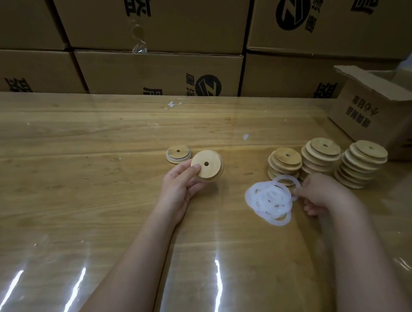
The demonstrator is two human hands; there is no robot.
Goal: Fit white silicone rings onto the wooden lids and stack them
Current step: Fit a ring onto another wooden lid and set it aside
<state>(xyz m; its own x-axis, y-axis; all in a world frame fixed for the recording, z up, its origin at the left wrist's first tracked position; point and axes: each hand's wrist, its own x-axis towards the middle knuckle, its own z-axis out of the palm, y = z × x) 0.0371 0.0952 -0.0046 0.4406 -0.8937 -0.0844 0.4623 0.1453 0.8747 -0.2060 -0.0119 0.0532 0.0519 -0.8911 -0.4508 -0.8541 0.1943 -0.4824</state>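
So our left hand (182, 182) grips a bare wooden lid (207, 165) by its edge, face tilted up toward us. Our right hand (322, 195) pinches a silicone ring (284, 181) at the far edge of the ring pile (268, 201). The ring lies off to the lid's right, so we reckon the right hand brings it leftward. A ringed lid (178, 154) sits just behind the held one.

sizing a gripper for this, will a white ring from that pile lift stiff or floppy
Likely floppy: the white rings are thin bands, lying overlapped in a loose pile. Probably very light: the right hand seems to hold one by a fingertip pinch. They may cling or tangle, dragging neighbours along.
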